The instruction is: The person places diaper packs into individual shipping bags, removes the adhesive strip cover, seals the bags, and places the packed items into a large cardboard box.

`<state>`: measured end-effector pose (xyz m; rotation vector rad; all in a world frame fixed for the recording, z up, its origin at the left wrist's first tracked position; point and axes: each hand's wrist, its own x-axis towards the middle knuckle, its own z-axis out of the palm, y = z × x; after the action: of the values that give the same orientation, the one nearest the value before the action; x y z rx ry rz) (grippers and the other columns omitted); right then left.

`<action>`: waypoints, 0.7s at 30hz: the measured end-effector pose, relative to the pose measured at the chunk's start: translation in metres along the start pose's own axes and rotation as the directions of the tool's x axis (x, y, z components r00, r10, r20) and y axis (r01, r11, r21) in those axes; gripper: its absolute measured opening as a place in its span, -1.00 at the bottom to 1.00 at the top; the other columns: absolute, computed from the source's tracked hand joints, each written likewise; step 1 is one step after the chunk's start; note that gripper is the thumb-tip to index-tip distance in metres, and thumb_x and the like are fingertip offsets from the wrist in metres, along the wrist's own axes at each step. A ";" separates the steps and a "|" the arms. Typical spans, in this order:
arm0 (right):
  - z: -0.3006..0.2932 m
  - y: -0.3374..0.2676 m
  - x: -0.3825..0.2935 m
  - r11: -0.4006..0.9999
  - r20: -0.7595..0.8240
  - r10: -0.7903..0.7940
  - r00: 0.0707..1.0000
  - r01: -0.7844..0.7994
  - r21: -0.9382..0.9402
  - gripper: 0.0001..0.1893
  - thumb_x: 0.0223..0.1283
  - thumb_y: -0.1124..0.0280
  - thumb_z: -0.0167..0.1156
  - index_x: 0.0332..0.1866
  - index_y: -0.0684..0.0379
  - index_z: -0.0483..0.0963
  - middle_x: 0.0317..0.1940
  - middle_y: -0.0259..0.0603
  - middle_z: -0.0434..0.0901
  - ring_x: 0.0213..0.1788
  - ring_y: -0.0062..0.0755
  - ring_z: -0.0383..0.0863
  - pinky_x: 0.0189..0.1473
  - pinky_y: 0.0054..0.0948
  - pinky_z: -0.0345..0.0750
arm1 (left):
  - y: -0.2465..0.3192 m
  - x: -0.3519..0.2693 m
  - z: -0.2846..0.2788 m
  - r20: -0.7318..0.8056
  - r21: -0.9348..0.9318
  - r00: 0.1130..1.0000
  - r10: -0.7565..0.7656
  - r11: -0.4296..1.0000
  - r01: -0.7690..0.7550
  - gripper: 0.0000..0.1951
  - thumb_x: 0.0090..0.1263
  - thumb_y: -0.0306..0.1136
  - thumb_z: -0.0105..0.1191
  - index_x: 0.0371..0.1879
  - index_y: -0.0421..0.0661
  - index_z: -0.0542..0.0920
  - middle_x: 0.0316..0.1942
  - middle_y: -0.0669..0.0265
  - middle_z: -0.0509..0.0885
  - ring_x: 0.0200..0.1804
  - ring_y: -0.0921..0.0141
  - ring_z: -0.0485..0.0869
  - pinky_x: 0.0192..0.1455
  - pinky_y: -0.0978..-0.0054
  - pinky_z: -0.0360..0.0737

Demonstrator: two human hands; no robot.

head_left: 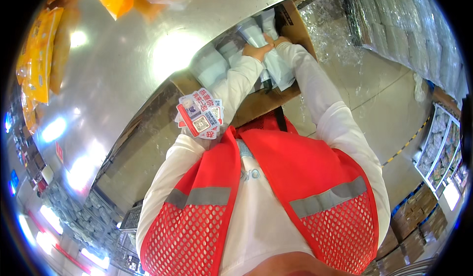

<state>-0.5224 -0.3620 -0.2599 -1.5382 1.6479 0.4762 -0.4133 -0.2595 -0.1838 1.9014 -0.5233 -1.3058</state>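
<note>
An open cardboard box (266, 107) stands before me, with several white plastic packages (210, 63) inside. Both my hands reach into it and meet at the middle of a long white package (278, 69) lying slantwise. My left hand (257, 51) lies across that package, fingers towards the right. My right hand (278, 41) grips it from the other side, its fingers partly hidden. Another white package (269, 22) lies just beyond the right hand. A dark-ended object (266, 83) shows below the packages. A fan of printed cards (199, 113) sits at my left forearm.
A shiny metal table (140, 50) borders the box on the left, with yellow plastic packs (40, 54) on it. Film-wrapped packages (402, 32) are stacked at the right, beside loose clear film (329, 35). Farther right are a white rack (438, 146) and cardboard cartons (410, 217).
</note>
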 end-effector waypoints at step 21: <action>-0.014 -0.006 -0.093 0.399 0.290 -0.341 0.894 -0.142 0.906 -0.50 -0.15 0.29 0.30 -0.10 0.40 0.43 -0.23 -0.09 0.57 -0.24 -0.23 0.59 -0.12 -0.37 0.50 | 0.012 -0.006 -0.071 0.510 -0.574 0.827 -0.235 0.623 0.531 -0.64 0.15 -0.29 0.12 -0.12 -0.23 0.49 -0.21 0.18 0.58 -0.19 0.31 0.56 -0.06 0.43 0.48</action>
<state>-0.5278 -0.3136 -0.1788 -0.5732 1.0707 -0.1992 -0.3495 -0.2372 -0.1571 1.1223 0.2445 -1.8585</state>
